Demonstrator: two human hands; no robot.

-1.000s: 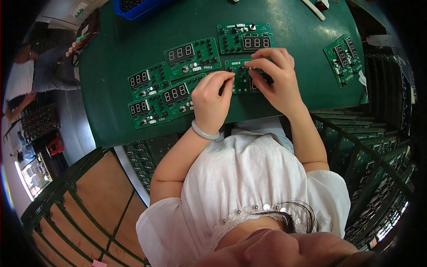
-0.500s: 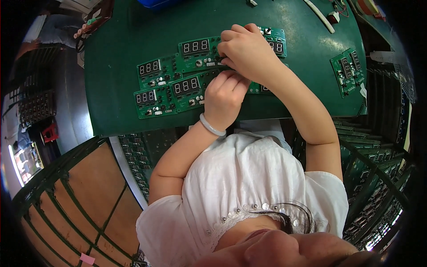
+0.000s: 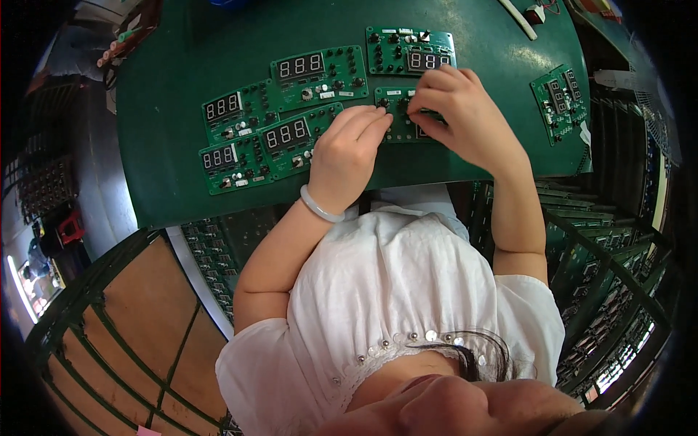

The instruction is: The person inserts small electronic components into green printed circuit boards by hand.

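Note:
My left hand [image 3: 349, 149], with a pale bangle at its wrist, has its fingers pressed together at the left edge of a green circuit board [image 3: 398, 136]. Their tips lie beside a black button there. Over the right part of the same board, my right hand [image 3: 465, 116] is closed in a pinch. Whatever either hand pinches is too small or hidden. My right hand partly covers this board's digit display. Just beyond lies another circuit board [image 3: 385, 62] with black buttons and a three-digit display.
Left of my hands, several similar circuit boards [image 3: 320, 76] lie close together on the green table [image 3: 174, 87]. Another board [image 3: 560, 105] lies near the right edge. At the far right is a white tube [image 3: 518, 18]. Racks of boards [image 3: 596, 240] stand below the table on the right.
My right hand has moved right and nearer, off the middle of the boards, uncovering the far right board. My left hand is slightly nearer and to the left. The whole view has shifted a little.

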